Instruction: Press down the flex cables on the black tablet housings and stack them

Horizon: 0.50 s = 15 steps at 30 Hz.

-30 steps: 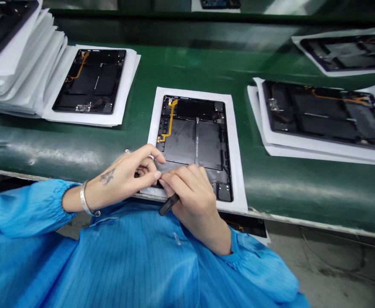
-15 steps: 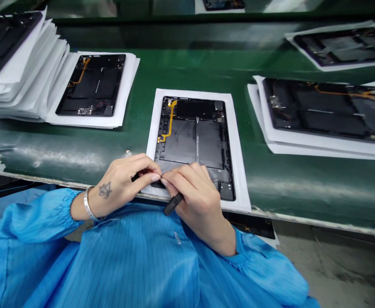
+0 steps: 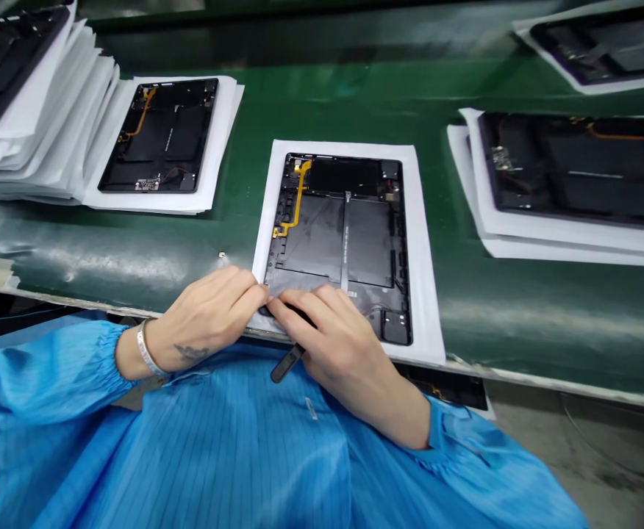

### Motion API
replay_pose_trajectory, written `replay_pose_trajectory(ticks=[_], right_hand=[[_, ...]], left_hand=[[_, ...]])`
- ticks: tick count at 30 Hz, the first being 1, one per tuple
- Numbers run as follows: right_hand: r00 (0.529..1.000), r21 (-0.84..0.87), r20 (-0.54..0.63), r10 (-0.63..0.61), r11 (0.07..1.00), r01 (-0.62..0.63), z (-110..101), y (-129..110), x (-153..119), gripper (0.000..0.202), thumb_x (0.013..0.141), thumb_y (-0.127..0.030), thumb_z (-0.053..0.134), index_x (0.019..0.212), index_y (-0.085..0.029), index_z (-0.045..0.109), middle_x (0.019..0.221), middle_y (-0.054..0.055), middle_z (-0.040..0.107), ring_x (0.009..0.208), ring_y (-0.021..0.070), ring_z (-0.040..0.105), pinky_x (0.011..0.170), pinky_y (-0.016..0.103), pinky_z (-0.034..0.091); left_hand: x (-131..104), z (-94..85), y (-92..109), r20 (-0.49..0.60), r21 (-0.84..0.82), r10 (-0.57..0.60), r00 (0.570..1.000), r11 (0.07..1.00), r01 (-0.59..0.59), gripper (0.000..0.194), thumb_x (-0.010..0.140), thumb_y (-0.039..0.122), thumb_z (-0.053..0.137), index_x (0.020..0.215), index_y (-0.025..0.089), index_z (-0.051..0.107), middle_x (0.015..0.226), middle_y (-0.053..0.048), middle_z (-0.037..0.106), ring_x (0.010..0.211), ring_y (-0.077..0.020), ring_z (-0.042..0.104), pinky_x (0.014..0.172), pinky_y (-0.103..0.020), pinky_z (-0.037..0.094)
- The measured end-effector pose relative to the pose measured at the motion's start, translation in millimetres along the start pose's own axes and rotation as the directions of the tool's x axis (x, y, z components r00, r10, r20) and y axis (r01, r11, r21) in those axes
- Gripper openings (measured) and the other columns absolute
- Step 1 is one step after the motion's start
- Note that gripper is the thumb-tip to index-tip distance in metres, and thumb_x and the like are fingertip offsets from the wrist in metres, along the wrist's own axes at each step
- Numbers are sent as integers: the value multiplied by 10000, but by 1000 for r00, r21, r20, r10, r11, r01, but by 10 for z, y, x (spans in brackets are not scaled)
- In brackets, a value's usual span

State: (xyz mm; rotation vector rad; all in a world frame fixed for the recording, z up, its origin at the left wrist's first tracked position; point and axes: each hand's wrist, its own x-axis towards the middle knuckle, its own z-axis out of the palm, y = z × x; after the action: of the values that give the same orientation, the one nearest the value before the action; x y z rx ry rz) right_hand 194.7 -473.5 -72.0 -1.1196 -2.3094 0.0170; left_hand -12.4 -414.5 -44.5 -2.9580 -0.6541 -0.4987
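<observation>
An open black tablet shell [image 3: 322,235] with a yellow flex cable [image 3: 300,198] lies on a white sheet [image 3: 424,294] at the front edge of the green bench. My left hand [image 3: 215,308] is pinched at the shell's near left corner; what its fingertips hold is too small to make out. Close beside it, my right hand [image 3: 338,334] is bent over the shell's near edge, closed on a black tool [image 3: 287,364] whose blunt end sticks out below the palm. The fingertips of both hands nearly touch and hide that corner.
Another tablet shell [image 3: 159,139] lies on paper at the left, beside a thick stack of white sheets [image 3: 51,147] topped by a shell. At the right are a shell on sheets [image 3: 581,173] and one farther back [image 3: 614,44]. A small screw-like bit [image 3: 221,255] lies on the bench.
My left hand has turned, its fingers now curled lower over the corner. The black tool in my right hand has tilted and sits slightly further left. The view has shifted a little.
</observation>
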Motion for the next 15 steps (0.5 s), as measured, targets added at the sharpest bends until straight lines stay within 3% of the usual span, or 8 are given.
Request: replay_pose_trajectory(ticks=[3,8,13,15], right_hand=[[1000,-2,26,-10,1000,10,1,2,5,352,1008,-89,348,1158,-94,667,1033,127,717,798,221,508,675,375,430],[999,-4,31,-13,1000,13,5,17,6,339,1029,-120,346,1139,-130,667,1058,106,724,796,211,501,687,363,432],[998,-15,19,-57,998,57,24,18,13,289,1015,-125,407,1135,-71,665,1030,134,727,779,218,505,652,373,434],[1000,56,6,-30,998,30,-25,23,24,295,1014,-273,496,1160,-68,650,1034,140,715,819,223,539,696,375,472]], left_hand=[[-35,-8,-22,-9,-10,9,1000,1000,-9,193,1016,106,446,980,104,636,785,-52,621,700,-177,555,663,-300,493],[-201,23,-62,-63,-84,-51,997,995,46,208,1009,90,461,1167,113,593,1017,-97,699,897,-189,647,812,-300,545],[-229,5,-36,-77,-71,40,996,996,-45,275,1011,68,401,1224,79,576,1064,-130,708,970,-218,666,836,-330,566],[-209,-13,-5,-79,13,106,991,994,-106,264,1012,83,411,1203,30,585,1053,-161,708,935,-233,666,793,-345,573]])
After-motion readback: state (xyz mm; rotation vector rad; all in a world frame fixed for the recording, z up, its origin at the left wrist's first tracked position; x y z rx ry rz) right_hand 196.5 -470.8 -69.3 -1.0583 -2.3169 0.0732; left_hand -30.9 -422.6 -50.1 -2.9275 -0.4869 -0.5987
